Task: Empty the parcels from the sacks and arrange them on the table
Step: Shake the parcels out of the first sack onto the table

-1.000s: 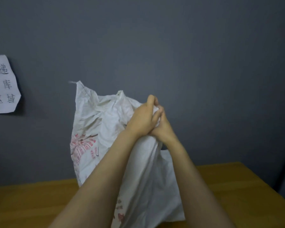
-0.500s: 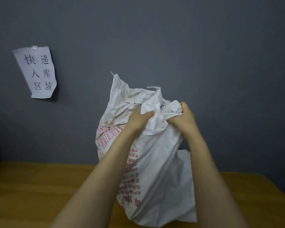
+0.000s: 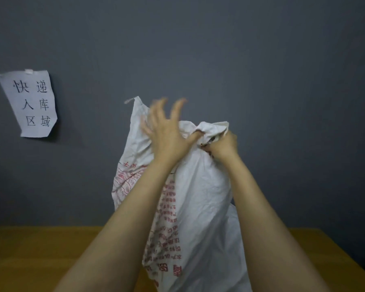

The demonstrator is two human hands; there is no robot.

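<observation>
White woven sack with red print stands upright on the wooden table, against the grey wall. Right hand grips its bunched mouth; left hand, fingers spread, blurred, holds nothing, thumb touching the bunched mouth.

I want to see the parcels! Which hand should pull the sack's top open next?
Left, probably. The left hand is free, fingers spread beside the bunched top of the sack, while the right hand grips that top.
</observation>
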